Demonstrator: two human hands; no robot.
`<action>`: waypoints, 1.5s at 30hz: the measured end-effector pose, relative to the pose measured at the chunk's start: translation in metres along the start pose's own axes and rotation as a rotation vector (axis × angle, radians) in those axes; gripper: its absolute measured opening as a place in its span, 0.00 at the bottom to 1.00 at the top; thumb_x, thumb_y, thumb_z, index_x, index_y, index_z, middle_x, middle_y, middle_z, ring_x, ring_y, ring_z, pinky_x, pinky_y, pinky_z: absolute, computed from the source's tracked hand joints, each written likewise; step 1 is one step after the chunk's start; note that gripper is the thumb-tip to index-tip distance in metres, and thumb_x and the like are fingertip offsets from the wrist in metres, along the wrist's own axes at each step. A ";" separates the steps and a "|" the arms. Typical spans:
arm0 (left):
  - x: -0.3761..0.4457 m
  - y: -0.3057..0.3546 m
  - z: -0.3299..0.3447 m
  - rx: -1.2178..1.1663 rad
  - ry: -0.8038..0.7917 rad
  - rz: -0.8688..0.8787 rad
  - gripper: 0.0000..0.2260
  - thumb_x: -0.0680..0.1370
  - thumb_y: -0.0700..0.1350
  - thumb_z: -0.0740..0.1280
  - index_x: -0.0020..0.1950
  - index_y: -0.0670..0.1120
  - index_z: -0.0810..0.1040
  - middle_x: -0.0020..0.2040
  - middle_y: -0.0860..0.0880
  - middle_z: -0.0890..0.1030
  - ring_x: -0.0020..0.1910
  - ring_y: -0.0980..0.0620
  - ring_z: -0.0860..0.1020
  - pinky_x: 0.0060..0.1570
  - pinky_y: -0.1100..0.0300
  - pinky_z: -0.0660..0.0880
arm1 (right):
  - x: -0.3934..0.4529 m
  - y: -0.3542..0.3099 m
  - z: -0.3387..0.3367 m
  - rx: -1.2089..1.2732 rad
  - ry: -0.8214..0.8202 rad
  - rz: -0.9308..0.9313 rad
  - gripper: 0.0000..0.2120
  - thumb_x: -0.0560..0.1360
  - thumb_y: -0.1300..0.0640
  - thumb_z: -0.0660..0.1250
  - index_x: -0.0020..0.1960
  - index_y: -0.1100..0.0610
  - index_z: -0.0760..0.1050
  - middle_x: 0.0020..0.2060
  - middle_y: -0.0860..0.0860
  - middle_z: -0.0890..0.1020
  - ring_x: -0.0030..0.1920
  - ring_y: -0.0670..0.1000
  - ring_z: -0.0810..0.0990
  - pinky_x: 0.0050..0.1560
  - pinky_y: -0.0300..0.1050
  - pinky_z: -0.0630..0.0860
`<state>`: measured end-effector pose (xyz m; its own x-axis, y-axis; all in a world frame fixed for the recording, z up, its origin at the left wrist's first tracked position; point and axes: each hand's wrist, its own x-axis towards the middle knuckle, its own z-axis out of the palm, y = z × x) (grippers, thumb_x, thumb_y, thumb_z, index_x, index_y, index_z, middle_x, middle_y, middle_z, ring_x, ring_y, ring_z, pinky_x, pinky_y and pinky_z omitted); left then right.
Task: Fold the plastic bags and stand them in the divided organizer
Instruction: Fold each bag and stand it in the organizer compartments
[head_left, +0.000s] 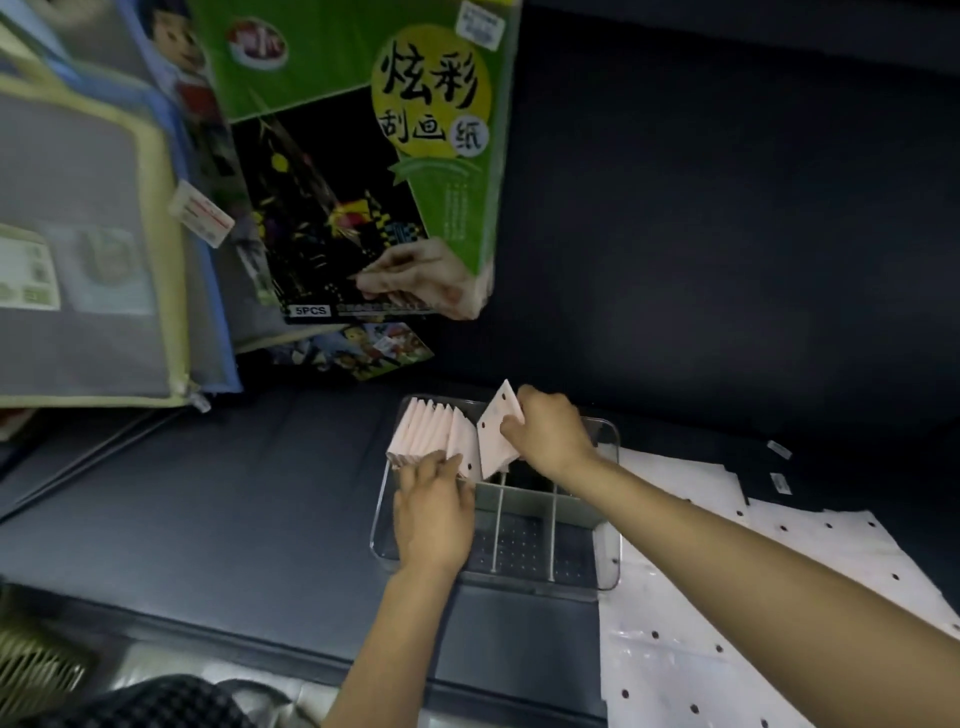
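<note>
A folded plastic bag, white with punched holes, tilts above the clear divided organizer, pinched in the right hand. The left hand, fingers flat, presses the row of standing folded bags aside. Insertion likely goes best upright, snug against that row. Unfolded bags lie just right.
</note>
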<state>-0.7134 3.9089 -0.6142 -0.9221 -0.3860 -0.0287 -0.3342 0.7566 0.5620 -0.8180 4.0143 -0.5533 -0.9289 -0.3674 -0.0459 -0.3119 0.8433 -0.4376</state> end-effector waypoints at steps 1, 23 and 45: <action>0.000 0.000 0.001 -0.035 0.023 0.004 0.18 0.81 0.48 0.58 0.71 0.48 0.68 0.71 0.52 0.67 0.71 0.49 0.58 0.67 0.56 0.59 | 0.004 -0.003 0.005 -0.017 -0.010 0.008 0.05 0.74 0.58 0.61 0.42 0.59 0.68 0.40 0.58 0.79 0.40 0.58 0.78 0.34 0.46 0.71; -0.009 -0.010 0.008 -0.154 0.118 0.015 0.18 0.80 0.44 0.60 0.70 0.49 0.69 0.71 0.53 0.66 0.66 0.51 0.62 0.62 0.54 0.67 | 0.028 -0.028 0.058 0.484 -0.361 0.417 0.18 0.80 0.44 0.55 0.45 0.58 0.73 0.42 0.56 0.80 0.46 0.55 0.80 0.56 0.50 0.77; -0.162 0.036 0.109 0.149 -0.616 0.742 0.21 0.80 0.54 0.60 0.72 0.54 0.66 0.76 0.58 0.57 0.74 0.59 0.57 0.70 0.66 0.54 | -0.301 0.273 0.000 -0.165 -0.237 -0.196 0.16 0.73 0.50 0.70 0.57 0.56 0.76 0.65 0.52 0.74 0.64 0.52 0.73 0.62 0.44 0.72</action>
<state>-0.5979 4.0561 -0.6791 -0.8348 0.5267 -0.1606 0.3899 0.7713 0.5030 -0.6238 4.3552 -0.6590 -0.7819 -0.5934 -0.1912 -0.5261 0.7926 -0.3084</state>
